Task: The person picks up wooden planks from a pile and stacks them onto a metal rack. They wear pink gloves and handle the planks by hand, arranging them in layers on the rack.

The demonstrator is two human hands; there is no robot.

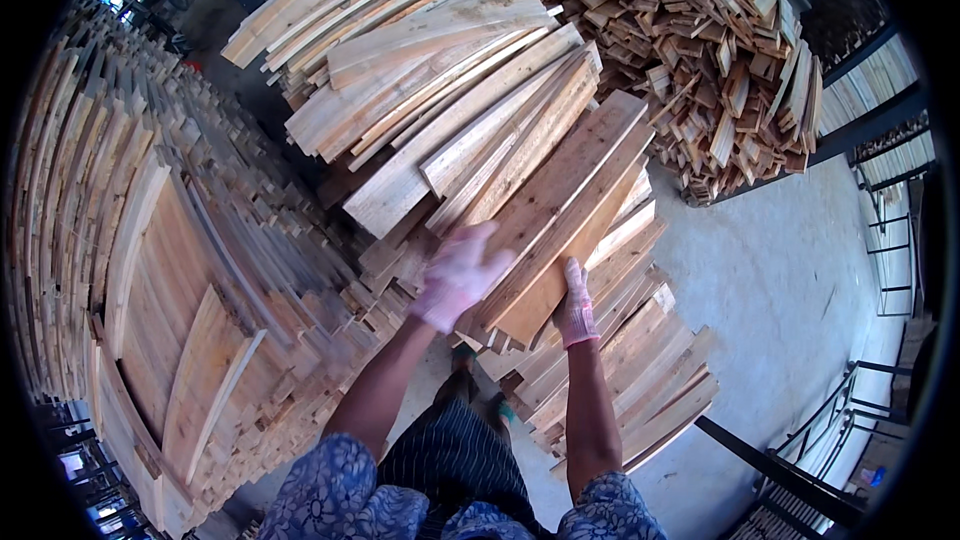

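Note:
My left hand [455, 278], in a pale pink knit glove, is at the left side of a small stack of long wooden boards [570, 215]. It is slightly blurred, with its thumb stretched out from the fingers; whether it touches the wood I cannot tell. My right hand [576, 312], gloved alike, grips the near right edge of these boards. Its thumb points up along their side, and its other fingers are mostly hidden. The boards lie tilted, running from near my hands to the far right. More loose planks [440, 70] lie fanned out beyond and to the left.
A tall stack of boards [185, 270] stands at my left. Below my right hand lies a lower layered pile [640, 370]. Short offcuts [715, 60] are heaped at the far right. Grey concrete floor [770, 270] and black metal rails [780, 470] show on the right.

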